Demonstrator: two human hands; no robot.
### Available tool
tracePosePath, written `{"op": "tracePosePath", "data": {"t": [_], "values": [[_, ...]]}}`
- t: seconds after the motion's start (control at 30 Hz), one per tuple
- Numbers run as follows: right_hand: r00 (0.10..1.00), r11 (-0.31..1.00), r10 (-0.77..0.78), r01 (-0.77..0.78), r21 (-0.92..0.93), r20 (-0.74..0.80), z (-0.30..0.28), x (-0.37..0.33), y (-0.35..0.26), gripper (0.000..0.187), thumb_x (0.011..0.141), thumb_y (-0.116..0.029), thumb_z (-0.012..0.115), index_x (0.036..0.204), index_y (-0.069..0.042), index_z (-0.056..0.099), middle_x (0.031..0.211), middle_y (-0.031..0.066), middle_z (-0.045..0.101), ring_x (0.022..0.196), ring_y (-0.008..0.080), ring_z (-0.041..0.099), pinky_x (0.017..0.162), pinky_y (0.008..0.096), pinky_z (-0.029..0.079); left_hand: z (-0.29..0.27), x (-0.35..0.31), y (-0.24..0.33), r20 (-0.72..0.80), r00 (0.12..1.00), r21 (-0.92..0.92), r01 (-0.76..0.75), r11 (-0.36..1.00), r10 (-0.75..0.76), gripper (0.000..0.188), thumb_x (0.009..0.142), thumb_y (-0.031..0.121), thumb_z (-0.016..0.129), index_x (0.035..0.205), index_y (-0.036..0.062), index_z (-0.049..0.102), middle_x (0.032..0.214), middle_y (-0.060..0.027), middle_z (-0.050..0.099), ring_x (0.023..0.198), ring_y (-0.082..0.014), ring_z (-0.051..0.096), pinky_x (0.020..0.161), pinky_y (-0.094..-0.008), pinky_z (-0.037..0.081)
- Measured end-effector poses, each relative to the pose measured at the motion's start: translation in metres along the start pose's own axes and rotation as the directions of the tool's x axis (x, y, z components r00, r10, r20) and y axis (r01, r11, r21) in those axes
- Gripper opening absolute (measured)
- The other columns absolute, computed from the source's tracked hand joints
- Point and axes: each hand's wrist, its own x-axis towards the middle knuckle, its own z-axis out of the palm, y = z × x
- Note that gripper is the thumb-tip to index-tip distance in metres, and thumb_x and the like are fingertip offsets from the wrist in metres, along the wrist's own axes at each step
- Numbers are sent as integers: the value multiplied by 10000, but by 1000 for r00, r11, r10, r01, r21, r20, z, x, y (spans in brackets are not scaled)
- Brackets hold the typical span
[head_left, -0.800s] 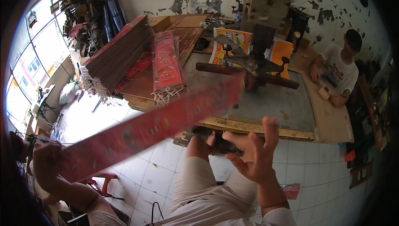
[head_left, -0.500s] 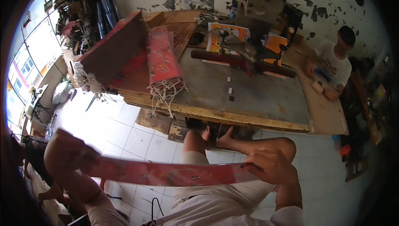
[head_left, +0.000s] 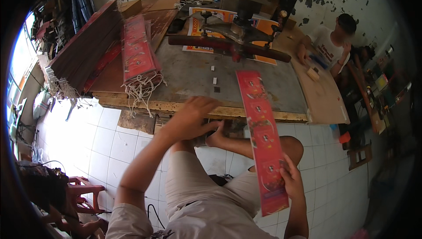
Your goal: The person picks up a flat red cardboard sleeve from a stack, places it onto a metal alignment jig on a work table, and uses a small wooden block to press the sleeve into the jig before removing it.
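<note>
My right hand grips a long red printed strip by its right edge, near the lower end. The strip stands nearly upright in the picture, its printed face up, and its far end overlaps the table's front edge. My left hand is empty, its fingers stretched out and thumb apart, in front of the table edge. Beyond it, on the table, lies a bundle of similar red printed strips with white cords hanging from the near end.
A tall stack of dark flat pieces with cord ends leans at the table's left. A press-like machine with a dark red bar stands over the grey tabletop. At right a person sits; a red stool is at lower left.
The red strip was stretched sideways between both hands; my left hand has let go and moved right toward the table. The strip now points away from me in my right hand. The view has shifted rightward.
</note>
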Motion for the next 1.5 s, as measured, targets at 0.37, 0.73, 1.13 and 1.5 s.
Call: {"op": "tracePosePath", "data": {"t": [0.37,0.73,1.13,1.5], "values": [[972,917,-27,-69,393,234,116,52,-36,751,1157,-71,634,1802,-57,249,1166,31,713,1048,10,591,975,224,505,63,18,-32,-119,993,130,38,991,-22,592,1018,422,772,1469,48,688,1584,-124,648,1450,-369,578,1201,-515,444],[970,929,23,-110,354,242,112,50,-37,783,1130,-13,611,1805,-48,217,1107,21,695,958,20,593,911,200,495,67,17,-28,-133,989,123,84,989,-68,547,972,318,774,1423,12,725,1583,-105,672,1438,-345,597,1186,-512,454],[970,930,28,-114,349,240,111,50,-37,784,1129,-3,612,1806,-52,219,1121,8,704,959,-12,576,885,176,478,67,17,-27,-126,987,130,112,985,-96,594,945,292,790,1470,24,712,1575,-84,687,1449,-328,598,1183,-524,443],[973,933,30,-110,343,230,113,49,-38,774,1144,-14,603,1808,-51,206,1159,26,711,974,-9,589,889,184,496,68,17,-28,-119,989,138,99,985,-83,606,963,320,772,1498,47,699,1587,-82,682,1431,-327,608,1175,-526,444]]}}
